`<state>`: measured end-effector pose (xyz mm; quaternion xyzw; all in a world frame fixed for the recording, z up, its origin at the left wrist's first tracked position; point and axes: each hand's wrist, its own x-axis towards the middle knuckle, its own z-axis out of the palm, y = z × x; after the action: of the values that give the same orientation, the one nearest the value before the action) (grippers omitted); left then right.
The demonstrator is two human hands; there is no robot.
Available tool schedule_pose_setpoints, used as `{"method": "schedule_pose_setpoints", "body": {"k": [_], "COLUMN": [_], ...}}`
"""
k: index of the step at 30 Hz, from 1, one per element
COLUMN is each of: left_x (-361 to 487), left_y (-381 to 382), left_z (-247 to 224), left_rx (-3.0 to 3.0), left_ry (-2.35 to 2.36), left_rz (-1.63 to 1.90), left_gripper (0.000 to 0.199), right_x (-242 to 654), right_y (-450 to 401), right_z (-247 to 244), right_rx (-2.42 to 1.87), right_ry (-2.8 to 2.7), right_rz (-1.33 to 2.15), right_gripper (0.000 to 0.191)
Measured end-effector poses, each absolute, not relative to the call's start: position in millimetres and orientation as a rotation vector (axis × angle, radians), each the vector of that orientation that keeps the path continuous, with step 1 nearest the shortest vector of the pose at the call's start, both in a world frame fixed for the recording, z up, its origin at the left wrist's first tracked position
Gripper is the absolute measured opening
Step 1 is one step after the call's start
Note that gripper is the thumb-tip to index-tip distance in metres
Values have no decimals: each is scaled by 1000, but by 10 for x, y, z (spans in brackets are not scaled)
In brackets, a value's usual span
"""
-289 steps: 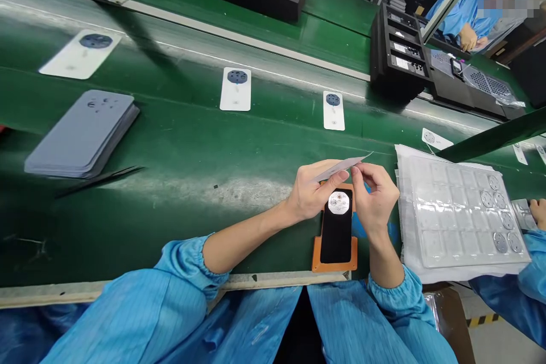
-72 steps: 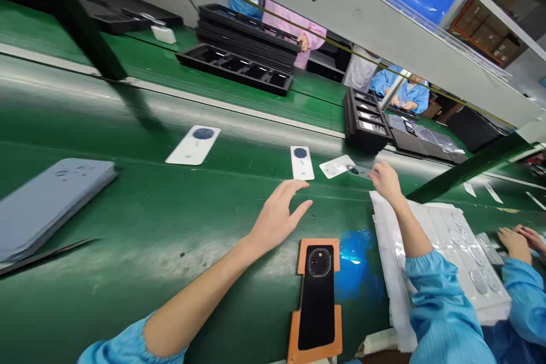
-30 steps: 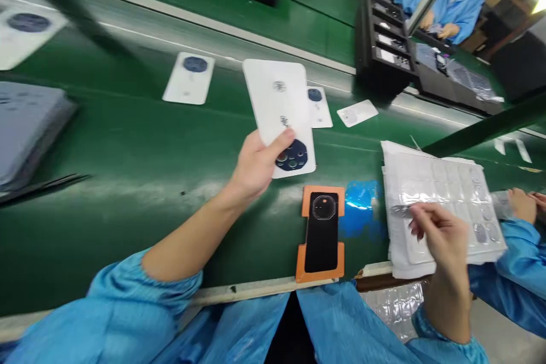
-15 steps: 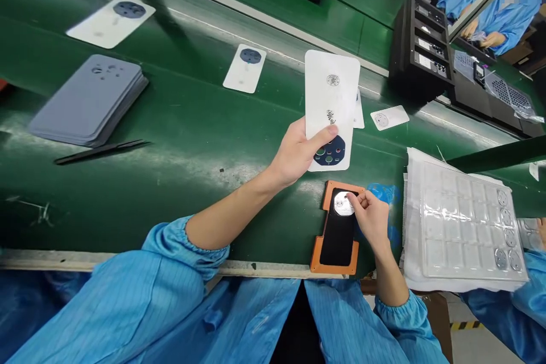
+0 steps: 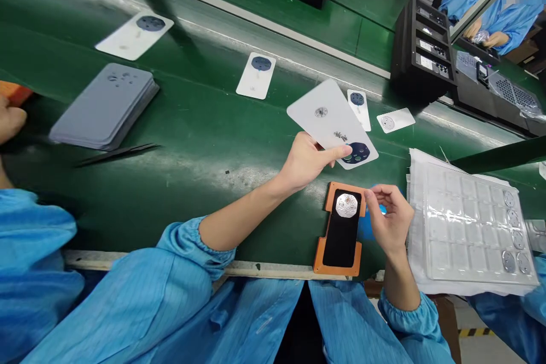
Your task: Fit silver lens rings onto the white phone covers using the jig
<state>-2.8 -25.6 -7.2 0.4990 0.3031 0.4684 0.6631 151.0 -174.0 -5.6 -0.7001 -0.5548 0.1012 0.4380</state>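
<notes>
My left hand (image 5: 307,162) grips a white phone back panel (image 5: 322,116) by its lower edge, thumb beside the dark camera area with holes. The panel is tilted in the air above the green bench. Below it, an orange fixture (image 5: 335,261) holds a black phone-shaped piece (image 5: 340,242) with a silver round plate (image 5: 347,205) near its top. At the fixture's upper right corner is my right hand (image 5: 390,219), thumb and forefinger tips close together. Whatever they pinch, if anything, is too small to see. Blue film (image 5: 367,227) lies partly behind this hand.
A stack of grey panels (image 5: 104,108) and black tweezers (image 5: 119,154) lie left. White panels (image 5: 256,84) are spread along the back. Right stands a clear compartment tray (image 5: 452,227) with several round plates; behind is a black rack (image 5: 422,57). Another person's hand (image 5: 11,119) enters at left.
My left hand has turned and tilted the white panel, its top swinging left. My right hand has moved right, off the silver plate. Another person's hand has appeared at the left edge.
</notes>
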Motion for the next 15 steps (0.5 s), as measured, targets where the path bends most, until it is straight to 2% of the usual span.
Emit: {"method": "schedule_pose_setpoints", "body": {"k": [3, 6, 9, 15], "left_x": [38, 72, 75, 89], "left_y": [-367, -508, -611, -650], "left_z": [-108, -108, -114, -162], "left_rx": [1177, 1280, 1453, 1534], "left_ry": [638, 568, 509, 416], "left_rz": [1011, 1016, 1059, 1107], "left_gripper": [37, 44, 48, 43], "right_x": [1408, 1361, 1362, 1374], "right_y": [-1517, -1321, -1255, -1296], "right_z": [124, 175, 149, 122], "right_rx": [-1620, -1559, -1549, -1562], "right_ry": [-1501, -1515, -1467, -1388], "right_rz": [-2, -203, -230, -141], "right_gripper": [6, 5, 6, 10]}}
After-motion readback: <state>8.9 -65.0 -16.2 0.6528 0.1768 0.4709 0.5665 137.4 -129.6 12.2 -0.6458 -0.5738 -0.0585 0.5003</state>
